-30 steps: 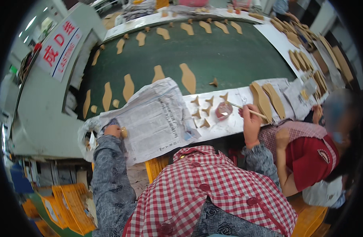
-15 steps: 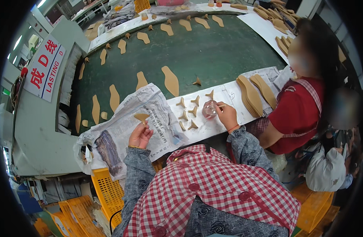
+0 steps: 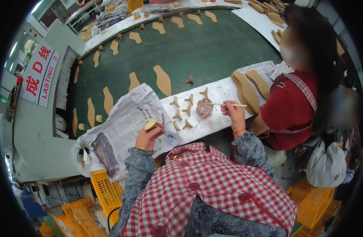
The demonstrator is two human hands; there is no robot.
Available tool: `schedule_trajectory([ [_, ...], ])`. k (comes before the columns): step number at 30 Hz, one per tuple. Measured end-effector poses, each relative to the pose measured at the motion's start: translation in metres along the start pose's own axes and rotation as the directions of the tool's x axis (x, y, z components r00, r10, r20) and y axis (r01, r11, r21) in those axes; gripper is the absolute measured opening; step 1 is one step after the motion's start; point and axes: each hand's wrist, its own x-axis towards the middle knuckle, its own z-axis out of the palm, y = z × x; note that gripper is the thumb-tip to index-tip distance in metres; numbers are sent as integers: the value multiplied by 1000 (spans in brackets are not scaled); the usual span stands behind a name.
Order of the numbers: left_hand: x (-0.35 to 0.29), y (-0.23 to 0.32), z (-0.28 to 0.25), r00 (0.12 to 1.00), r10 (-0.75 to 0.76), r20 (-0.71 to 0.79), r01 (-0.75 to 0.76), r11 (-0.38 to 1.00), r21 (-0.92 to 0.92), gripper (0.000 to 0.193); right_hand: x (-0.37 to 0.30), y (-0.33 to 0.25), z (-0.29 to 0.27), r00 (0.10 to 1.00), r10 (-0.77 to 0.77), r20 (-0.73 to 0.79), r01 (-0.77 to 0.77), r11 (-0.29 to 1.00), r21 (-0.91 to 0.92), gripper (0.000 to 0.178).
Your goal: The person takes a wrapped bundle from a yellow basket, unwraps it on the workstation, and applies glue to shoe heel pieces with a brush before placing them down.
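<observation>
My left hand (image 3: 148, 136) grips a small tan shoe heel (image 3: 151, 123) over crumpled newspaper (image 3: 122, 128). My right hand (image 3: 233, 114) holds a thin brush (image 3: 227, 104) whose tip reaches into a small clear glue pot (image 3: 204, 107). Several tan heel pieces (image 3: 182, 110) lie on the white paper-covered ledge (image 3: 213, 122) between my hands. My sleeves are grey patterned and I wear a red checked apron.
A green conveyor belt (image 3: 197, 51) carries tan insoles (image 3: 163, 80) beyond the ledge. A stack of insoles (image 3: 246, 91) lies right of the pot. A person in a red top (image 3: 292, 110) stands close at my right. Yellow crates (image 3: 106, 191) sit below left.
My left hand lifted the heel from the newspaper and drew it nearer. My right hand shifted the brush toward the glue pot. The view swung left, and the person at right now stands closer.
</observation>
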Motion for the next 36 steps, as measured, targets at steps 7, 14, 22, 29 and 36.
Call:
schedule_trajectory([
  [7, 6, -13, 21, 1000, -8, 15, 6, 987, 163, 25, -7, 9, -9, 992, 111, 58, -114, 992, 49, 20],
  [14, 9, -23, 29, 998, -28, 49, 11, 949, 315, 22, -4, 19, -13, 984, 161, 71, -168, 979, 113, 21],
  [22, 23, -48, 27, 1000, 10, 7, -12, 896, 445, 35, 11, 46, -16, 958, 282, -46, -239, 878, 414, 23],
  [29, 27, -56, 30, 999, 42, 6, -39, 841, 540, 32, 11, 36, -4, 936, 343, -78, -248, 803, 542, 24],
  [36, 15, -40, 45, 941, 334, 60, -298, 728, 618, 27, -40, -55, 41, 964, 68, 258, -167, 908, 384, 19],
])
